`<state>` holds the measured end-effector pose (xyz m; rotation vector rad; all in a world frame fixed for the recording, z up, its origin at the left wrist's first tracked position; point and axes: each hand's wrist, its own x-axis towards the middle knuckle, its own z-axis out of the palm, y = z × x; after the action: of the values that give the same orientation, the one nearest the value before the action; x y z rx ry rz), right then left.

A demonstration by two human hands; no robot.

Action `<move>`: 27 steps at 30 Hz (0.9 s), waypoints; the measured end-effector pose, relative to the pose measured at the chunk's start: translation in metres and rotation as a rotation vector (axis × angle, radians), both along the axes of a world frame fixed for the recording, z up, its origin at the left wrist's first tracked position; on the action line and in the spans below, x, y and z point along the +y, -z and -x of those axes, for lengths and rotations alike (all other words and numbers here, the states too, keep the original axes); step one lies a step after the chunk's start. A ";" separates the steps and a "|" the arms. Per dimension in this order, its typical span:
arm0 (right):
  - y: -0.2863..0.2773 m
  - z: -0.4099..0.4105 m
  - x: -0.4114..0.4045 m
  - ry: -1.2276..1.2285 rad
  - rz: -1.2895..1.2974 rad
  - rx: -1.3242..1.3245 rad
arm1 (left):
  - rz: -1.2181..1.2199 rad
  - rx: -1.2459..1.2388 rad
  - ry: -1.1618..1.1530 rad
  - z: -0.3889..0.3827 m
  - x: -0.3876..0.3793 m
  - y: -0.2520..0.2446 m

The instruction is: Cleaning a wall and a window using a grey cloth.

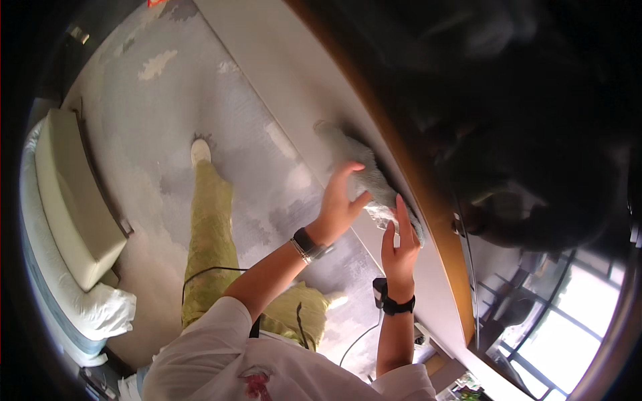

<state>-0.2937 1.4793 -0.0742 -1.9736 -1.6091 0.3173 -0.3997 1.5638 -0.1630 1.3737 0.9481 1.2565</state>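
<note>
A grey, fluffy cloth (pixel 372 173) lies stretched along a long white surface (pixel 281 65), and its far end is blurred. My left hand (pixel 337 200) is at the near side of the cloth, thumb and forefinger apart over its middle. Closer to me, my right hand (pixel 400 245) has its fingers spread over the cloth's near end, where a bright, shiny patch shows. Neither hand visibly grips the cloth; whether the fingertips press on it cannot be told. A dark band sits on my left wrist, and a black strap with a small box on my right.
A brown wooden strip (pixel 371 95) borders the white surface, beside a dark glossy panel (pixel 501 125) reflecting a window. A thin cable (pixel 357 341) hangs below my right wrist. At left stand a cream upholstered bench (pixel 80 200) and a bed (pixel 37 240). The floor (pixel 165 110) is mottled grey.
</note>
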 end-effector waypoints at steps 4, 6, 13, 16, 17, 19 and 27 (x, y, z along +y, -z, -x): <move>-0.021 0.027 0.008 -0.228 -0.073 -0.159 | -0.096 -0.006 -0.007 0.016 0.017 -0.002; -0.037 0.029 0.007 -0.301 -0.122 -0.224 | -0.220 0.021 -0.034 0.021 0.021 -0.006; -0.055 0.002 0.017 -0.341 -0.173 -0.765 | -0.657 -0.036 -0.112 0.018 0.053 0.004; -0.050 -0.007 0.023 -0.300 -0.023 -0.751 | -0.581 0.039 -0.035 0.013 0.059 0.009; -0.049 -0.008 0.024 -0.332 -0.004 -0.764 | -0.578 0.036 -0.054 0.011 0.061 0.010; -0.044 -0.010 0.022 -0.280 0.010 -0.834 | 0.156 -0.179 0.203 0.004 0.065 0.013; -0.046 -0.019 0.019 -0.458 -0.038 -0.726 | -0.331 0.112 -0.441 0.002 0.145 0.078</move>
<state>-0.2752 1.4980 -0.0285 -1.7641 -2.4989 -0.3074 -0.4016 1.7089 -0.2411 1.5525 1.2048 1.7427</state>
